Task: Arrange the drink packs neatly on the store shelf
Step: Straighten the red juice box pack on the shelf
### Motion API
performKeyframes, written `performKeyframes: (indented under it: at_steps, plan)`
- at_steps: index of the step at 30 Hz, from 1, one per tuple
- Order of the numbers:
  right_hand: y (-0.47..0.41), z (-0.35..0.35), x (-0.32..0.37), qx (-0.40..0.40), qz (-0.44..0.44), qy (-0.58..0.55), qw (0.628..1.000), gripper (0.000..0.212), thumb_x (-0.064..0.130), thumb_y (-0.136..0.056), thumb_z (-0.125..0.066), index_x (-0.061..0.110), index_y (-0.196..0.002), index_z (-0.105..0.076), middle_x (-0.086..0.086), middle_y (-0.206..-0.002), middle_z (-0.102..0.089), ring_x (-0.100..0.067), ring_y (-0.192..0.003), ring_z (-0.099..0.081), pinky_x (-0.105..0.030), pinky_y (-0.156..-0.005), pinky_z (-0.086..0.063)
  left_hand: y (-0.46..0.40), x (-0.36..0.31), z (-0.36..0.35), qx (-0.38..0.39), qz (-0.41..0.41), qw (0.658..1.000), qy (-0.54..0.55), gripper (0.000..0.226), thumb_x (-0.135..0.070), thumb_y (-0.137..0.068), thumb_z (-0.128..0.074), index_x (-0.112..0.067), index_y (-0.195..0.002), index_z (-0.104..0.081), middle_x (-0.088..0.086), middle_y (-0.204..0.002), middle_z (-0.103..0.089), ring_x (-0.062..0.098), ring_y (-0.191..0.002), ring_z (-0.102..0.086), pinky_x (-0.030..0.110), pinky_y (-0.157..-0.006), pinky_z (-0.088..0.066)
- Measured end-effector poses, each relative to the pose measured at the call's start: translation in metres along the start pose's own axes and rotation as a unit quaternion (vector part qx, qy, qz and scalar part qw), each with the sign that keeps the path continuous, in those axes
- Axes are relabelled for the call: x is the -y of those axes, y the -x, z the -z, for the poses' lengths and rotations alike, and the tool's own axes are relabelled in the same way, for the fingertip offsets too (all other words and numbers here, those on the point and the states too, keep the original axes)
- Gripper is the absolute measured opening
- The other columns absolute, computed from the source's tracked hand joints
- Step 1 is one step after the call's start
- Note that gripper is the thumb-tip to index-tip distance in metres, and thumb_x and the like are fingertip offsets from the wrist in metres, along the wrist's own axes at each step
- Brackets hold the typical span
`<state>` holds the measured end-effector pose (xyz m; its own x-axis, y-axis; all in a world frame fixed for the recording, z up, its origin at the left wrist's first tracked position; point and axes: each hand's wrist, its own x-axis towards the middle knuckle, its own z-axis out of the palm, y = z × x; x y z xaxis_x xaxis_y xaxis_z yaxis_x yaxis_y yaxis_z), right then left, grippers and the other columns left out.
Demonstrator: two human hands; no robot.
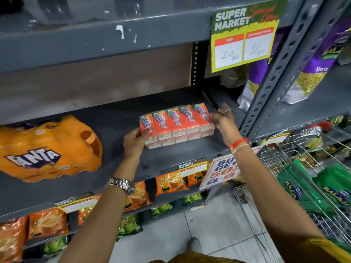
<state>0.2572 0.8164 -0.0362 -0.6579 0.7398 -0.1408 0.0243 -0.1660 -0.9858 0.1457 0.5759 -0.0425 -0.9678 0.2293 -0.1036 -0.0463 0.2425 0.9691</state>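
A shrink-wrapped pack of orange drink cartons (176, 125) lies on the dark grey shelf (117, 122), near its right end. My left hand (133, 142) grips the pack's left end, thumb on top. My right hand (225, 122) holds the pack's right end, fingers against the side. An orange Fanta multipack (49, 149) rests on the same shelf at the far left, tilted toward the front edge.
A slotted upright post (281, 73) bounds the shelf on the right, with purple snack bags (252, 82) behind it. A yellow price sign (245, 35) hangs from the shelf above. A wire trolley (296, 168) with green bags stands at lower right. Orange and green pouches fill lower shelves.
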Motion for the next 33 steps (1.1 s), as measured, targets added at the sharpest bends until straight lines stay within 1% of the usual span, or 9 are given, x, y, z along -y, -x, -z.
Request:
performKeyframes:
  at_steps: [3, 6, 9, 11, 18, 21, 26, 30, 33]
  plan:
    - [-0.024, -0.004, 0.010, -0.010, -0.084, 0.121, 0.989, 0.035, 0.032, -0.085, -0.064, 0.004, -0.104, -0.057, -0.010, -0.098, -0.067, -0.025, -0.090, -0.064, -0.037, -0.084, -0.052, -0.011, -0.012, 0.007, 0.083, 0.139, 0.983, 0.086, 0.011, -0.014, -0.082, -0.066, -0.005, -0.076, -0.061, 0.000, -0.064, -0.070, 0.017, -0.072, -0.060, 0.024, -0.062, -0.049]
    - [-0.032, -0.010, 0.013, 0.041, -0.087, 0.266, 0.959, 0.034, 0.027, -0.074, -0.075, 0.002, -0.094, -0.062, -0.015, -0.109, -0.069, -0.031, -0.101, -0.066, -0.039, -0.095, -0.051, -0.016, -0.015, 0.008, 0.143, 0.173, 0.971, 0.088, 0.008, -0.010, -0.080, -0.067, -0.004, -0.079, -0.061, 0.007, -0.078, -0.066, 0.018, -0.076, -0.061, 0.029, -0.067, -0.050]
    - [-0.030, -0.014, 0.018, 0.038, -0.063, 0.336, 0.939, 0.022, 0.016, -0.076, -0.074, 0.003, -0.091, -0.064, -0.015, -0.109, -0.068, -0.029, -0.106, -0.064, -0.034, -0.087, -0.048, -0.019, -0.014, 0.004, 0.112, 0.178, 0.972, 0.103, 0.007, 0.001, -0.077, -0.067, -0.004, -0.075, -0.061, 0.001, -0.058, -0.070, 0.019, -0.073, -0.061, 0.031, -0.069, -0.050]
    - [-0.024, -0.009, 0.018, 0.056, -0.046, 0.298, 0.952, 0.019, 0.008, -0.080, -0.070, -0.001, -0.097, -0.065, -0.017, -0.113, -0.067, -0.027, -0.104, -0.063, -0.033, -0.091, -0.050, -0.014, -0.008, 0.002, 0.089, 0.166, 0.974, 0.128, 0.010, 0.003, -0.074, -0.067, -0.005, -0.077, -0.063, -0.005, -0.052, -0.070, 0.018, -0.072, -0.062, 0.029, -0.067, -0.049]
    - [0.019, 0.009, -0.014, 0.103, 0.102, 0.141, 0.979, 0.059, -0.014, -0.082, -0.058, 0.001, -0.137, -0.040, -0.015, -0.134, -0.053, -0.020, -0.120, -0.050, -0.020, -0.098, -0.046, 0.023, 0.035, 0.001, 0.033, -0.052, 0.997, 0.049, 0.041, 0.000, -0.073, -0.071, -0.020, -0.106, -0.059, -0.018, -0.094, -0.065, -0.010, -0.086, -0.062, 0.008, -0.069, -0.050]
    - [0.027, 0.003, -0.031, 0.079, 0.117, 0.137, 0.980, 0.071, -0.020, -0.079, -0.055, 0.006, -0.141, -0.030, -0.013, -0.135, -0.044, -0.020, -0.126, -0.044, -0.028, -0.104, -0.044, 0.027, 0.039, -0.002, -0.012, -0.108, 0.994, -0.004, 0.038, 0.010, -0.073, -0.066, -0.014, -0.101, -0.056, -0.012, -0.092, -0.063, 0.004, -0.094, -0.061, 0.003, -0.070, -0.047]
    - [0.027, -0.001, -0.038, 0.040, 0.105, 0.148, 0.983, 0.064, -0.012, -0.082, -0.054, 0.013, -0.137, -0.034, -0.008, -0.134, -0.038, -0.021, -0.126, -0.044, -0.027, -0.105, -0.041, 0.035, 0.038, -0.002, -0.021, -0.109, 0.993, -0.030, 0.038, 0.007, -0.081, -0.059, -0.004, -0.117, -0.055, 0.006, -0.112, -0.064, 0.013, -0.109, -0.058, 0.029, -0.092, -0.049]
    - [0.018, -0.006, -0.016, 0.002, 0.029, -0.048, 0.998, 0.054, -0.017, -0.080, -0.038, 0.000, -0.130, -0.046, -0.020, -0.125, -0.054, -0.026, -0.108, -0.056, -0.028, -0.084, -0.053, 0.068, 0.034, -0.014, -0.158, -0.059, 0.985, 0.028, 0.028, -0.010, -0.083, -0.064, -0.004, -0.110, -0.063, 0.014, -0.104, -0.069, 0.025, -0.096, -0.065, 0.036, -0.085, -0.053]
    - [0.022, -0.009, -0.006, 0.018, -0.004, -0.107, 0.994, 0.045, -0.001, -0.075, -0.037, 0.011, -0.113, -0.057, -0.006, -0.101, -0.062, -0.016, -0.089, -0.061, -0.024, -0.072, -0.051, 0.092, 0.026, -0.031, -0.062, 0.025, 0.992, 0.111, 0.040, -0.023, -0.084, -0.064, -0.011, -0.121, -0.057, 0.009, -0.117, -0.065, 0.021, -0.103, -0.063, 0.035, -0.092, -0.052]
